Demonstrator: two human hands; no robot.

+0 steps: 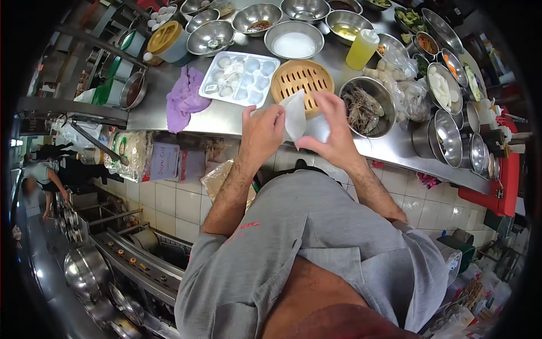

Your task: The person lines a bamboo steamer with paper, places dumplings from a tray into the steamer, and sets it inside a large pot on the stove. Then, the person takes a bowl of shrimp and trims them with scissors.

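Note:
My left hand (263, 127) pinches a thin white paper sheet (295, 118) by its left side, above the table's front edge. Just right of the sheet is my right hand (333, 127), its thumb and fingers spread apart and slightly blurred; whether it touches the paper I cannot tell. Behind the sheet lies a round bamboo steamer (302, 79) with a slatted base. Left of that sits a white plastic tray (240, 78) with several round whitish pieces in its compartments. A steel bowl of raw shrimp (364, 107) stands to the right of my right hand.
A purple cloth (187, 99) lies at the left. A bowl of white powder (294, 39) and a yellow squeeze bottle (362, 49) stand at the back. Steel bowls (446, 90) crowd the right. Cooking equipment (135, 265) is at lower left; another person (48, 181) is beyond.

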